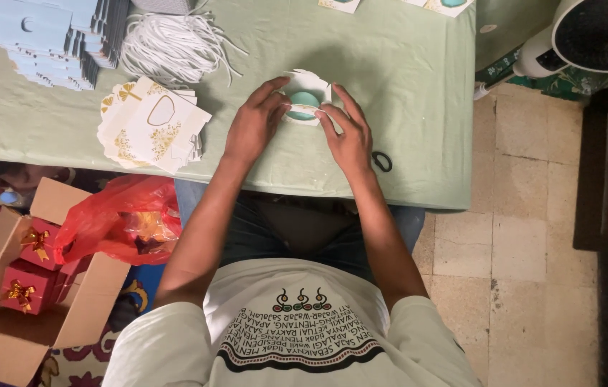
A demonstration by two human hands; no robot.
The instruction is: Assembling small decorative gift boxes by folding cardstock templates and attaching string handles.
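Both hands meet over a small white card piece (306,100) near the middle of the pale green surface (418,107). The piece is a die-cut shape with scalloped edges and a teal oval showing at its centre; part of it curls up as a narrow white band across the teal. The left hand (254,125) grips its left edge, thumb and forefinger pinched on the card, the other fingers (268,92) spread along the rim. The right hand (350,136) pinches the right edge in the same way, its fingertips touching the white band. The card piece lies low over the cloth between the two hands; whether it rests on the cloth or is lifted slightly cannot be told.

To the left of the hands lies a fanned stack of flat white cards (150,125) printed with gold ornament. Beyond that stack sits a loose bundle of white cord (175,46), and in the far left corner a pile of light blue flat cards (53,39). Just beside the right wrist, near the surface's front edge, lies a small black ring-shaped object (383,161).

On the floor to the left, an open cardboard box (3,287) holds red gift boxes with gold bows (28,269), with a red plastic bag (125,218) beside it.
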